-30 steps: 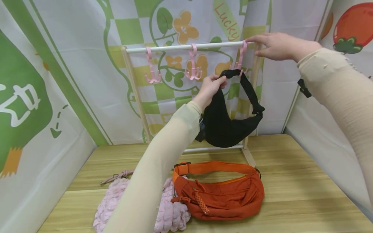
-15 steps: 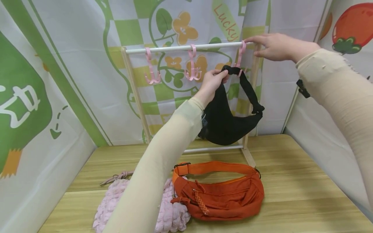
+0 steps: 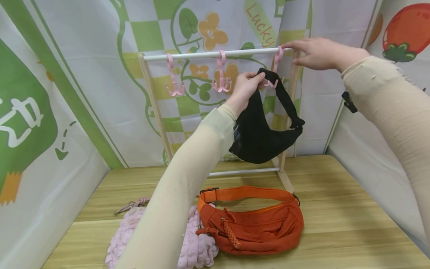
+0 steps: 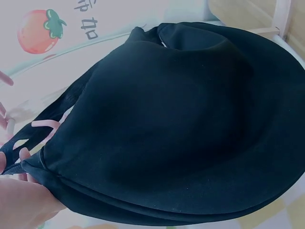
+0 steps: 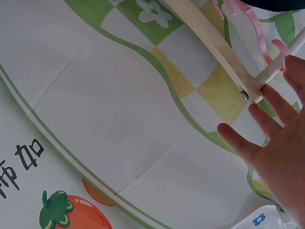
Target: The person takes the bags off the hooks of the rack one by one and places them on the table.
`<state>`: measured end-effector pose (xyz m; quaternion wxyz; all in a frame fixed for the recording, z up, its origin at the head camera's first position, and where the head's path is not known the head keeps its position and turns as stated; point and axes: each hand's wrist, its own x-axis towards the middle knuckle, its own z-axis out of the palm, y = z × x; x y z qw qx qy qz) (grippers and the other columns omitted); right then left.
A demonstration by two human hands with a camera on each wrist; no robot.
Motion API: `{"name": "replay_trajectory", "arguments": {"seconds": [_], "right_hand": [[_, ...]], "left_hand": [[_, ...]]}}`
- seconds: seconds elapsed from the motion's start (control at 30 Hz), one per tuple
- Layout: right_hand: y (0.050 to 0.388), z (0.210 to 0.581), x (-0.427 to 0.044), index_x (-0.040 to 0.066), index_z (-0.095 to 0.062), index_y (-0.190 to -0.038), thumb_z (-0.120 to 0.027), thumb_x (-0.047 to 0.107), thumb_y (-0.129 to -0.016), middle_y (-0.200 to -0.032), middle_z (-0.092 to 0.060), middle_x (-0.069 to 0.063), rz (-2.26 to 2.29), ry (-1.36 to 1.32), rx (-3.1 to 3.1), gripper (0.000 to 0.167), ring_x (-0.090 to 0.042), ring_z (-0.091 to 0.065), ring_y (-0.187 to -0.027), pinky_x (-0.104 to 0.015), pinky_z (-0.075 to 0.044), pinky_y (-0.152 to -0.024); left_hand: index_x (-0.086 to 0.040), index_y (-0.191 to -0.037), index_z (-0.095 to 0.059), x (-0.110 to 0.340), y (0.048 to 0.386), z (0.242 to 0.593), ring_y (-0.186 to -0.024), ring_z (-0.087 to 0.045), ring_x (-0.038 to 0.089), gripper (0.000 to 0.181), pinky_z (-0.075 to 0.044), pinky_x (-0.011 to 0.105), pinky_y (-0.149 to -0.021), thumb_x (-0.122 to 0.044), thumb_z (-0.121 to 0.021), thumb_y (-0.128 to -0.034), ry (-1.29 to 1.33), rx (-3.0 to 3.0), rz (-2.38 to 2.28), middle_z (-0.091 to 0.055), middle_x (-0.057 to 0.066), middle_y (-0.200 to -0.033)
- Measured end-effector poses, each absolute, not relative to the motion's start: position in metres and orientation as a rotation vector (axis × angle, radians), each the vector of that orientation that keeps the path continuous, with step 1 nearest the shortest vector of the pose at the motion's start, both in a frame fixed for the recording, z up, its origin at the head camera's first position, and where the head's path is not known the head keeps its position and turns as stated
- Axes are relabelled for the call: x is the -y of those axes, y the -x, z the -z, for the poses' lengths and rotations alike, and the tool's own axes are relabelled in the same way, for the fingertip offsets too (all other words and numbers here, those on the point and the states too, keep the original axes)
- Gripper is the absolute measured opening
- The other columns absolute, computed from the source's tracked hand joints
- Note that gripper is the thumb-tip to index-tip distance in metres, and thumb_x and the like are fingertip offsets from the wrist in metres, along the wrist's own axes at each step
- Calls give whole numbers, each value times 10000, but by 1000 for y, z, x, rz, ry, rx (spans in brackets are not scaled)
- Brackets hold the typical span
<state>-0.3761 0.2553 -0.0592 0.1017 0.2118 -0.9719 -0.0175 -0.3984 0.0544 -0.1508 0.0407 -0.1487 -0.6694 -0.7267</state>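
Observation:
My left hand [image 3: 246, 89] pinches the strap of a black waist bag [image 3: 258, 142], which hangs below it, off the table. The strap loop is level with the prongs of the right pink hook [image 3: 278, 56]; whether it bears on a prong, I cannot tell. In the left wrist view the bag [image 4: 157, 119] fills most of the picture, and a pink prong [image 4: 45, 124] shows beside the strap. My right hand [image 3: 322, 54] is at the right end of the rack's white rod [image 3: 248, 52], fingers extended and spread, fingertips by the hook's top.
Two more pink hooks, a left one [image 3: 174, 80] and a middle one [image 3: 221, 74], hang from the rod with nothing on them. An orange waist bag [image 3: 258, 231] lies on the wooden table [image 3: 336, 224]. Beside it is a pink puffy bag [image 3: 198, 246], partly behind my left forearm.
My left hand has risen slightly with the black bag, lifting the strap higher against the right hook's prongs. The right hand has stayed at the rod's end.

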Motion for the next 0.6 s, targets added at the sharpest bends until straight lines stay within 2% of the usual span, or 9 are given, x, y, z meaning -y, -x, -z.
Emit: {"name": "replay_trajectory", "arguments": {"seconds": [0.1,0.27,0.43,0.6], "right_hand": [[376,59,-255,157,-151,-1528,-376,250,-1012,-1535,-168,-272,65,-630,2867,571,-567,-253,-1307,-713,-206,-1034],[375,60,-255,159,-140,-1529,-380,251,-1010,-1537,-155,-274,66,-630,2870,579,-569,-241,-1311,-713,-202,-1035],[375,60,-254,162,-144,-1529,-384,233,-1004,-1532,-166,-281,88,-640,2869,582,-570,-250,-1304,-711,-209,-1034],[375,60,-255,156,-153,-1527,-391,205,-995,-1516,-200,-290,118,-657,2853,585,-571,-288,-1278,-706,-230,-1025]], "left_hand": [[44,-1190,-580,-56,396,148,-1041,-627,292,336,-528,271,-892,-169,-606,-931,467,2060,2204,-674,183,-1065],[31,-1190,-572,-56,393,142,-966,-637,248,341,-527,222,-828,-187,-608,-931,486,2080,2166,-670,118,-959],[55,-1161,-582,-57,389,138,-996,-637,284,322,-528,228,-826,-171,-605,-932,513,2047,2166,-668,156,-993],[46,-1121,-613,-59,382,134,-893,-650,228,296,-489,134,-716,-173,-624,-920,521,2048,2145,-651,91,-897]]}}
